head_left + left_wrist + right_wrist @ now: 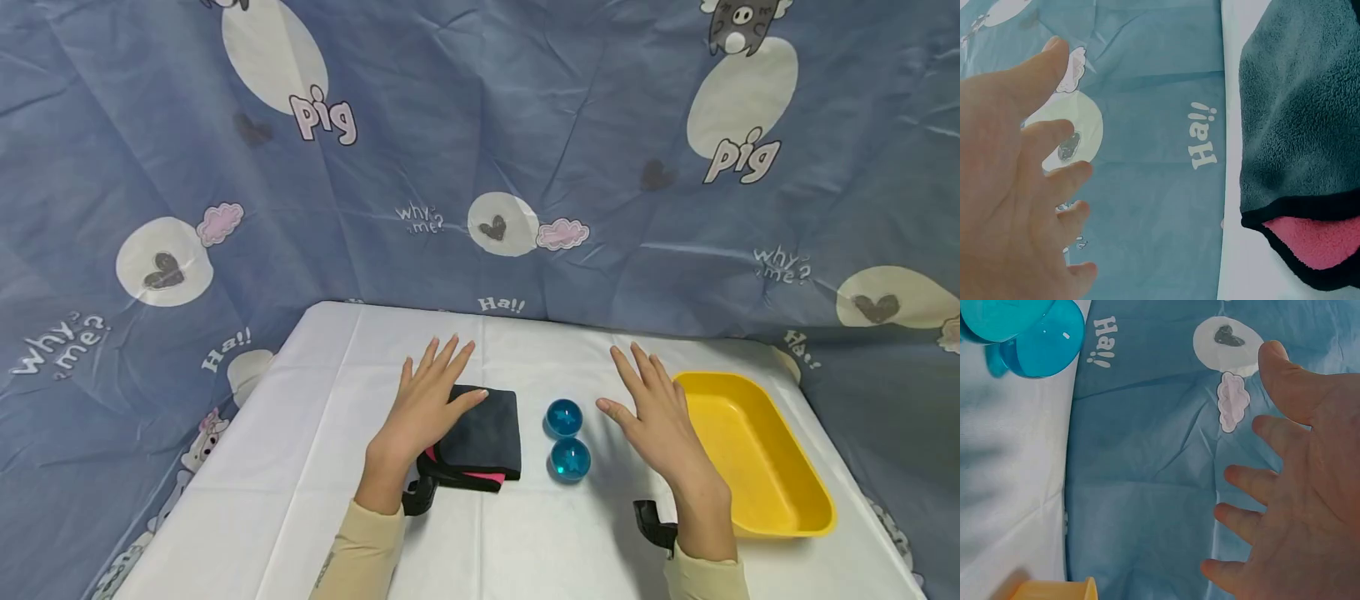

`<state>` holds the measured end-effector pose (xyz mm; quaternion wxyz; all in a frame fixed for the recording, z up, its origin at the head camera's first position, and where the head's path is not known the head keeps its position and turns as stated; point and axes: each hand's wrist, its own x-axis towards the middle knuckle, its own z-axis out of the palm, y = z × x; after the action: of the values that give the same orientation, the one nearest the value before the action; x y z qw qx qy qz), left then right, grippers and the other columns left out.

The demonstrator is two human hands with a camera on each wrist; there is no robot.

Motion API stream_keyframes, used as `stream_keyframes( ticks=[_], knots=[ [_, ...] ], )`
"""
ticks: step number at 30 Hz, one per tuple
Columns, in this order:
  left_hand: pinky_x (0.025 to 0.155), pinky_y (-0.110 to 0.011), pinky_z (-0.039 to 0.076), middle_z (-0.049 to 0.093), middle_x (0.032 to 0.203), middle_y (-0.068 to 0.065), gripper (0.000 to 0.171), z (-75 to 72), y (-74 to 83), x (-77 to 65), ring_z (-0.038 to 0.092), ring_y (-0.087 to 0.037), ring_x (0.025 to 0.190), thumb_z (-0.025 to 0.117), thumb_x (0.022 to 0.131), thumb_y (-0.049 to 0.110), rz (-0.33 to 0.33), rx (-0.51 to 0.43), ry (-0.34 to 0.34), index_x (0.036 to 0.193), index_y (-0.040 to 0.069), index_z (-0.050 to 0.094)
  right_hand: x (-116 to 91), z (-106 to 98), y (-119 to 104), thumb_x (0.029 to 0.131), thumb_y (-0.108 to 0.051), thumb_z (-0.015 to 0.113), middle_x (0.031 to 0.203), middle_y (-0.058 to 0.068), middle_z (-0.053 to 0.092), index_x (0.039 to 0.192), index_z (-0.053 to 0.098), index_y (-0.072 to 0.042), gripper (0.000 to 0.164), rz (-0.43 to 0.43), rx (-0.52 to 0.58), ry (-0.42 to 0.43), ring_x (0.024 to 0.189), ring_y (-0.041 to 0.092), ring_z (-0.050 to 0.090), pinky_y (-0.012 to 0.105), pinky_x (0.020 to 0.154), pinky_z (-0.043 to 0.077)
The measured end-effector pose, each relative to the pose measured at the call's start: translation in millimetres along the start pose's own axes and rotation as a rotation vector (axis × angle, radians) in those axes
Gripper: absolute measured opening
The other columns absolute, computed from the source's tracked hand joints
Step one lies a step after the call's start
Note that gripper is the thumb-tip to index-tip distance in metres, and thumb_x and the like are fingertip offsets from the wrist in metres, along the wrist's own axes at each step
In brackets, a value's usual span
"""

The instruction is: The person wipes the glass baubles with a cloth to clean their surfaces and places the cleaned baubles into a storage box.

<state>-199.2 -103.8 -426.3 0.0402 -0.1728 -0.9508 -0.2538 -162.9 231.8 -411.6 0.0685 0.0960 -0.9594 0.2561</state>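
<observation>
My left hand (425, 410) is held over the left part of a folded dark grey cloth (483, 429), fingers spread and nothing in them. The cloth has black edging and a pink underside (1316, 240) that shows at its near edge. To the right of the cloth, two clear blue balls (563, 417) (570, 459) sit one behind the other on the white table. My right hand (660, 421) hovers between the balls and a yellow tray (813, 467), its fingers spread and holding nothing. It hides part of the tray's left rim.
A white sheet (300, 500) covers the table. Behind and on both sides hangs a blue printed curtain (420, 150) that meets the table's back edge. Black wrist mounts (654, 525) stick out beside both wrists.
</observation>
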Motion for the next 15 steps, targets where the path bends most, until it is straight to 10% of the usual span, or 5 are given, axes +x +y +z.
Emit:
stream_keyframes(
  ticks=[15],
  knots=[
    [0.121, -0.067, 0.002, 0.018, 0.167, -0.002, 0.075, 4.4, 7.2, -0.1, 0.008, -0.027, 0.157, 0.054, 0.096, 0.058, 0.047, -0.035, -0.063, 0.159, 0.036, 0.019, -0.9, -2.7, 1.5, 0.094, -0.053, 0.062, 0.167, 0.014, 0.013, 0.160, 0.020, -0.032, 0.081, -0.048, 0.063, -0.020, 0.151, 0.045, 0.016, 0.073, 0.115, 0.011]
  ],
)
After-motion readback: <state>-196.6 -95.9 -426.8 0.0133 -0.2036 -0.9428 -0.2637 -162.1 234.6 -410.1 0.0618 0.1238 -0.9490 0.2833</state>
